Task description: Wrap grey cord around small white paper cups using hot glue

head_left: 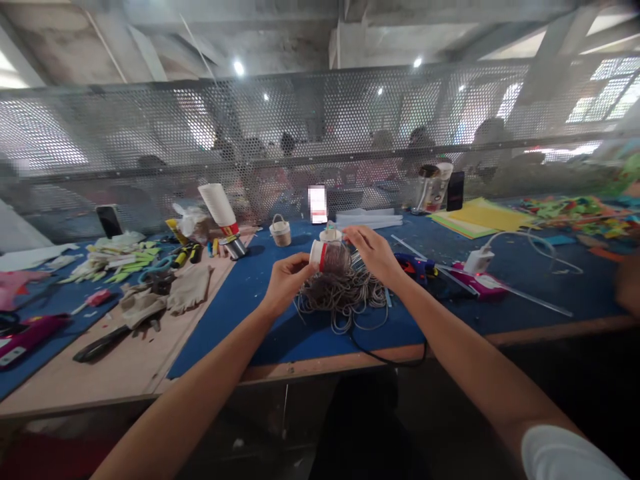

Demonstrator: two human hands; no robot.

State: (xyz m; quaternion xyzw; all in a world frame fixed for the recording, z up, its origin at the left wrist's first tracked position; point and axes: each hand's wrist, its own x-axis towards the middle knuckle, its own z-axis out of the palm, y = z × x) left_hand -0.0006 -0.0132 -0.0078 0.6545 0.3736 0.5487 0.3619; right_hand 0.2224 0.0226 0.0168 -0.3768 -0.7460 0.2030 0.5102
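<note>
My left hand (286, 279) is closed round the white end of a small cup (327, 255) lying on its side, part wrapped in brown cord. My right hand (373, 251) sits at the cup's other end, fingers curled and pinching the cord against it. Below both hands a loose tangle of the same brown cord (345, 299) lies on the blue mat (260, 300). A second small wrapped cup (331, 234) stands just behind my hands.
A little rope basket (281, 233), a stack of paper cups (220, 208), gloves (167, 293), markers and a pink glue gun (25, 337) lie left. A blue glue gun (417, 267), charger (479, 261), yellow sheets (477, 217) and a perforated metal screen (320, 140) lie right and behind. A person's hand (629, 283) is at far right.
</note>
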